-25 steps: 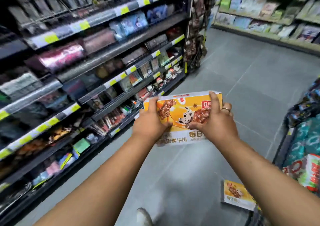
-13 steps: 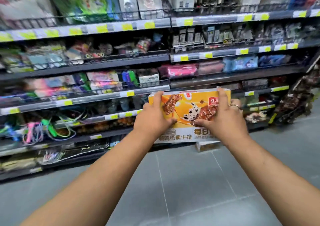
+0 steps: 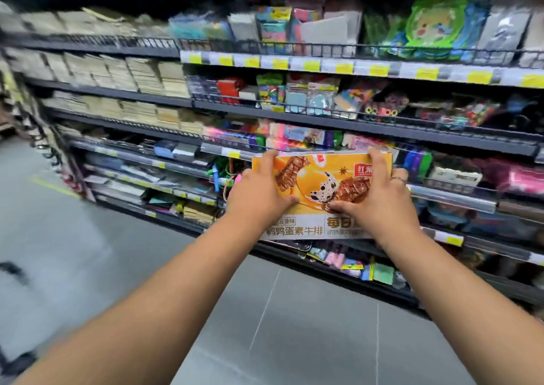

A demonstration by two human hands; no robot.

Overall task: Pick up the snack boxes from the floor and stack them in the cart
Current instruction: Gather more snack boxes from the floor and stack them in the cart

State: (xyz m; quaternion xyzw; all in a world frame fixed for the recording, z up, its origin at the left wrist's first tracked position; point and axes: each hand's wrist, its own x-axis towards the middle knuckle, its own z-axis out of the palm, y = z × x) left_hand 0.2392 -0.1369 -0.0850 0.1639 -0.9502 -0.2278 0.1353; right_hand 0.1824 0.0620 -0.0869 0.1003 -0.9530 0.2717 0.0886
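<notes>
Snack box (image 3: 321, 191) is clasped at both ends by left grip (image 3: 259, 197) and right grip (image 3: 381, 205), close before the shelves (image 3: 412, 137); a careless swing could clip them.

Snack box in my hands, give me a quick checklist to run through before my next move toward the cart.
1. Left hand grips the snack box on its left side: ok.
2. Right hand grips its right side: ok.
3. Box lifted off the floor, printed face toward the camera: ok.
4. Cart in sight: not ok, none shows in the head view.
5. Box clear of the shelves behind it: cannot tell.
6. More boxes left on the floor: cannot tell, none in view.
</notes>
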